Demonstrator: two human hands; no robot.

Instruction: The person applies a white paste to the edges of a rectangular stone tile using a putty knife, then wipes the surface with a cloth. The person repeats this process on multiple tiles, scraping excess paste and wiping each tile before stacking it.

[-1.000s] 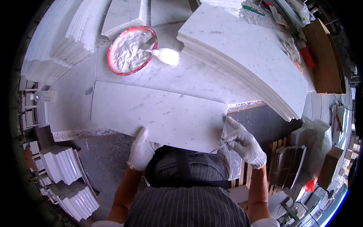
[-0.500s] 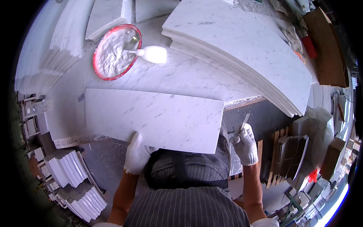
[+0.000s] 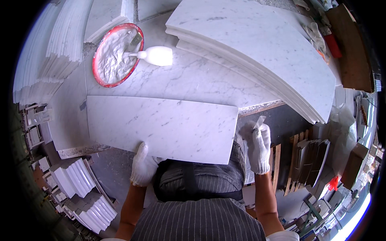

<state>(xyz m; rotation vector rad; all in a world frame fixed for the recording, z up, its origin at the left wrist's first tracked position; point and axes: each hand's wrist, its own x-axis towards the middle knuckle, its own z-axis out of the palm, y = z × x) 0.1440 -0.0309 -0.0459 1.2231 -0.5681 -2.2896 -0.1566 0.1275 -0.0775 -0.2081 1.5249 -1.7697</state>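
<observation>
A rectangular white marble tile (image 3: 169, 128) with grey veins lies in front of me, its near edge overhanging the worktop. My left hand (image 3: 143, 166), in a white knit glove, grips that near edge with the thumb on top and the fingers hidden beneath. To the right of the tile, apart from it, my gloved right hand (image 3: 259, 148) is closed around a small flat scraper (image 3: 260, 121) whose thin pale blade points up. Beyond the tile stands a red-rimmed bowl (image 3: 95, 68) of white paste. A white squeeze bottle (image 3: 159, 55) lies with its nozzle over the bowl's rim.
Stacked marble tiles (image 3: 257, 52) fill the far right of the worktop (image 3: 193, 82); more tiles (image 3: 66, 36) stand at the far left. White slabs (image 3: 74, 178) sit low on the left. Wooden slats (image 3: 291, 164), plastic sheeting (image 3: 343, 128) and a brown board (image 3: 349, 48) are at right.
My right hand has turned and moved slightly up and left, tilting the scraper's blade. My left hand stays on the tile's edge. The view has shifted a little.
</observation>
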